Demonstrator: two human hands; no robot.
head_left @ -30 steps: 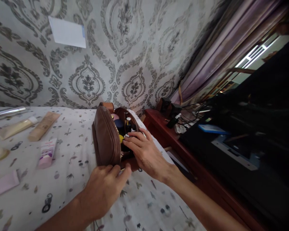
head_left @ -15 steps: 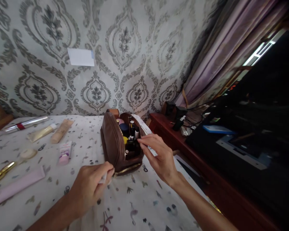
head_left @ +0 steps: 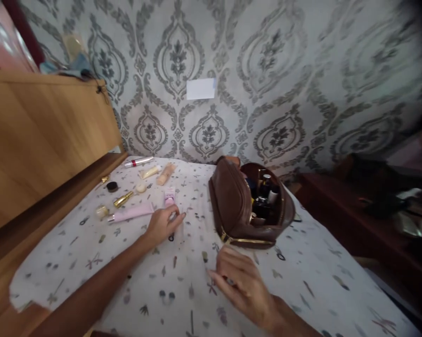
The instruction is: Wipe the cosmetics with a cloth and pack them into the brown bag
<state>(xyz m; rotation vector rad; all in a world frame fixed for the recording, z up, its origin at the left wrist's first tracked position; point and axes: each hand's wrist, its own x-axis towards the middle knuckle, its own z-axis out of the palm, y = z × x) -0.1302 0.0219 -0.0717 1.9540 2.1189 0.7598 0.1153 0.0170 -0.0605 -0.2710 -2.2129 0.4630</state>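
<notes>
On the patterned cloth stands a brown toiletry bag point(head_left: 232, 196), its top unzipped. Several small bottles point(head_left: 266, 184) show inside, one with a white cap. My left hand point(head_left: 163, 224) is curled at the near end of a small pink-and-white tube point(head_left: 169, 195). Something pale shows between its thumb and fingers, too small to make out. In front of the bag, my right hand point(head_left: 244, 283) hovers with loosely bent fingers, thumb apart, and nothing visible in it.
Left of the bag lie a long pink tube point(head_left: 133, 213), a gold tube point(head_left: 123, 199), a beige tube point(head_left: 166, 173), a silver tube point(head_left: 139, 162) and a dark round lid point(head_left: 112, 186). A wooden board point(head_left: 49, 150) borders the left; a dark red cabinet point(head_left: 323, 201) stands right.
The view has swung left. My right hand has left the bag's opening and come back in front of it. My left hand has moved from the bag's front corner to the small tube.
</notes>
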